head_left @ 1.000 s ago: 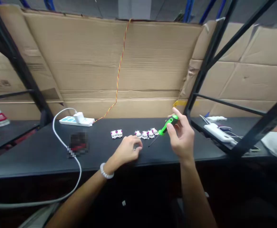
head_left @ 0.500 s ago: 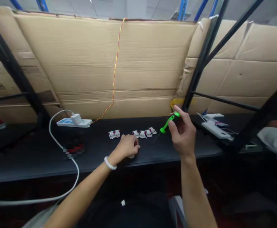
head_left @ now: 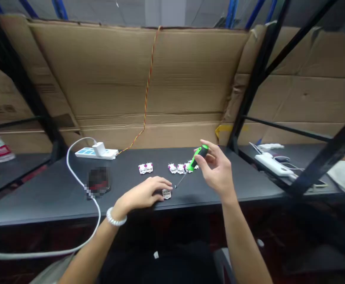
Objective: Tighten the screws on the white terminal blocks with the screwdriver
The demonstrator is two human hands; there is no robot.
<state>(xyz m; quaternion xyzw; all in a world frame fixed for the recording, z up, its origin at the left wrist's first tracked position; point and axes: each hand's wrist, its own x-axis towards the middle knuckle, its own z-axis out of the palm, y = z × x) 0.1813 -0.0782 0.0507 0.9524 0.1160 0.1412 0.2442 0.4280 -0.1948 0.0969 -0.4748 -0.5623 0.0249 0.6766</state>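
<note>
My right hand (head_left: pixel 218 169) grips a green-and-black screwdriver (head_left: pixel 198 157) between thumb and fingers. The screwdriver's thin shaft slants down to the left, its tip just right of a small white part (head_left: pixel 167 194) near the table's front edge. Around that part's left and upper sides, my left hand (head_left: pixel 144 193) curls its thumb and fingers, holding it down on the table. Behind it lies a row of similar white-and-purple parts (head_left: pixel 180 169), partly hidden by the screwdriver. Two more of these parts (head_left: pixel 145 168) sit side by side to the left.
A white power strip (head_left: pixel 107 154) with a plugged-in charger (head_left: pixel 98 148) and a white cable (head_left: pixel 72 167) is at the left on the black table (head_left: pixel 125 157). Cardboard (head_left: pixel 107 79) stands behind. At the right are a metal post (head_left: pixel 249 90) and white devices (head_left: pixel 274 165).
My right hand has moved left and tilted the screwdriver, bringing its tip down near the part. My left hand's fingers have straightened and the white part under them shows more.
</note>
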